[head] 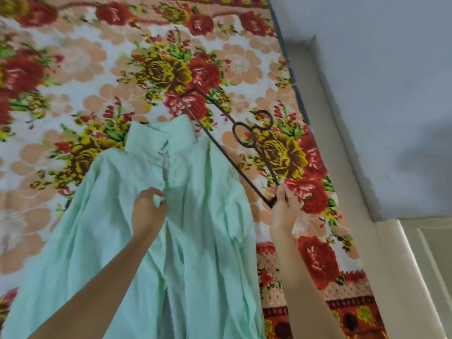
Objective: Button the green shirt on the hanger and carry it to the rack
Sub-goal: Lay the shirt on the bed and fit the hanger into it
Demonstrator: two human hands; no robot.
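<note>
Green shirt (195, 216) spread front-up on the bed (73, 69), collar toward 12 o'clock, hem running off the frame at 6. Placket part open below the chest, so laid flat presumably to keep the two edges lined up for buttoning. Left hand (149, 209) at the shirt's centre, thumb and fingers curled in a pinch at the placket, seemingly on a button or its hole; too blurred to say which. Right hand (283, 209) at 3 o'clock of the shirt, just off its shoulder, fingers closed around one end of the dark wire hanger (234, 152). Hanger mostly outside the shirt, lying across the bedspread from 11 to 4 o'clock, hook loop (252, 129) at 1 o'clock of the collar; only its far arm seems tucked near the collar. Held by its end probably to steady or work it into the shoulders. No rack in sight. Wall (379, 94) at the right.
</note>
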